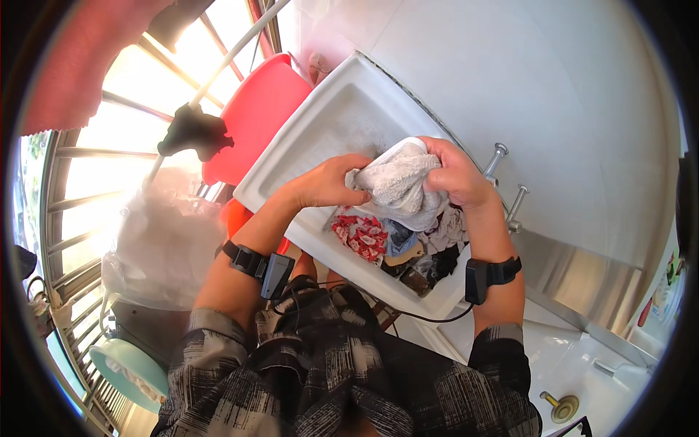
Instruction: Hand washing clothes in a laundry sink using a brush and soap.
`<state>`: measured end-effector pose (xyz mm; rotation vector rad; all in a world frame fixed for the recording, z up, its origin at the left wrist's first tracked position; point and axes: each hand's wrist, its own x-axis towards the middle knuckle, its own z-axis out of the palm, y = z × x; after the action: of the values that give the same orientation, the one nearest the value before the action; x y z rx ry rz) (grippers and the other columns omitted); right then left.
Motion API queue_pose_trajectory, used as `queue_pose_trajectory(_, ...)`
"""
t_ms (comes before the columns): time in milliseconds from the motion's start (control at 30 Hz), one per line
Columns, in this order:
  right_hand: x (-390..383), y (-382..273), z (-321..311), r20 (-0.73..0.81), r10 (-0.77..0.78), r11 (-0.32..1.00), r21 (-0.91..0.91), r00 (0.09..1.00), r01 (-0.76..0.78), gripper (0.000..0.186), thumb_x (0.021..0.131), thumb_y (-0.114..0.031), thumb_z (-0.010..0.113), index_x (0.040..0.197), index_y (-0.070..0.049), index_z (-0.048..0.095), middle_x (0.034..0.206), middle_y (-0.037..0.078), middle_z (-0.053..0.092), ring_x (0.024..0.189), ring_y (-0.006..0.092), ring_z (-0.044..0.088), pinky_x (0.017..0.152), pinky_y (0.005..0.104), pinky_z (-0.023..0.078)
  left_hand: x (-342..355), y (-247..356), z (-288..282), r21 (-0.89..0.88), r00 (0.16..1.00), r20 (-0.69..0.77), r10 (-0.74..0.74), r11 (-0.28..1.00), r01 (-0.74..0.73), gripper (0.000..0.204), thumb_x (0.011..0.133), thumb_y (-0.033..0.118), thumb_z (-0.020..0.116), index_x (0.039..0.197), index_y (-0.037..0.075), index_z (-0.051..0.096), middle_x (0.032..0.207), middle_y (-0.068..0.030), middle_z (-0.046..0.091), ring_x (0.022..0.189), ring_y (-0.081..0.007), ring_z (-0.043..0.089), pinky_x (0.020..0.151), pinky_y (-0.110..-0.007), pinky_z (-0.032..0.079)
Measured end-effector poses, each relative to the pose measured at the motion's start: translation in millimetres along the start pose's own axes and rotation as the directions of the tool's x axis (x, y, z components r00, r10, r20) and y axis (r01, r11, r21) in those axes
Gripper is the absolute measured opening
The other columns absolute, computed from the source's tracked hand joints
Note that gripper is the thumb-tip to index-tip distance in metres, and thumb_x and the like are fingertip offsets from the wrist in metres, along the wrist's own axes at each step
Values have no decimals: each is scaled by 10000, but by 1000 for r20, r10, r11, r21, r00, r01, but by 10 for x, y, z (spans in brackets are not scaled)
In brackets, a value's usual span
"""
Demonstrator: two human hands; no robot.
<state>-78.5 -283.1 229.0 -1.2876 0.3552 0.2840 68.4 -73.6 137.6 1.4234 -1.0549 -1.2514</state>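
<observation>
A bunched white, textured cloth (397,186) is held up over a white sink (280,164). My left hand (328,180) grips its left side, thumb and fingers closed on the fabric. On the opposite side my right hand (459,175) clasps the cloth near its smooth white border. Beneath it, in the near part of the sink, lies a heap of laundry: a red and white patterned cloth (360,237), a blue piece (399,239) and a dark garment (440,264). The cloth hides part of the heap.
Two metal taps stick out of the wall at the sink's right, one of them a chrome tap (518,204). A red basin (258,109) leans at the left by the barred window. Lower left stands a pale green bucket (120,371) with cloth inside. A pole (237,47) crosses the upper left.
</observation>
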Motion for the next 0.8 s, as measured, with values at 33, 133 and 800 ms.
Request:
queue_pose_trajectory(33, 96, 18, -17, 40, 21, 999, -42, 999, -20, 432, 743, -3, 550, 1158, 40, 664, 1061, 48, 710, 934, 121, 651, 871, 286, 526, -75, -95, -12, 24, 996, 4, -94, 995, 94, 609, 829, 174, 687, 1405, 4, 582, 1243, -157, 680, 979, -228, 685, 932, -370, 540)
queue_pose_trajectory(133, 493, 281, -128, -99, 38, 871, -484, 994, -82, 390, 776, -33, 607, 1159, 12, 665, 1021, 48, 703, 915, 124, 661, 901, 287, 531, -262, -517, 33, -52, 966, -55, -251, 967, 249, 464, 858, 200, 660, 1272, -8, 675, 1051, -112, 731, 886, -177, 678, 867, -340, 546)
queue_pose_trajectory(800, -472, 3462, 490, -386, 185, 534, -733, 904, -422, 534, 845, -238, 759, 1318, -50, 597, 1264, 237, 637, 1182, 422, 623, 1000, 500, 508, -242, -1529, 775, 753, 937, -341, 71, 617, 227, 499, 858, 176, 706, 1334, 61, 611, 1369, -123, 595, 1259, -326, 550, 1102, -476, 421)
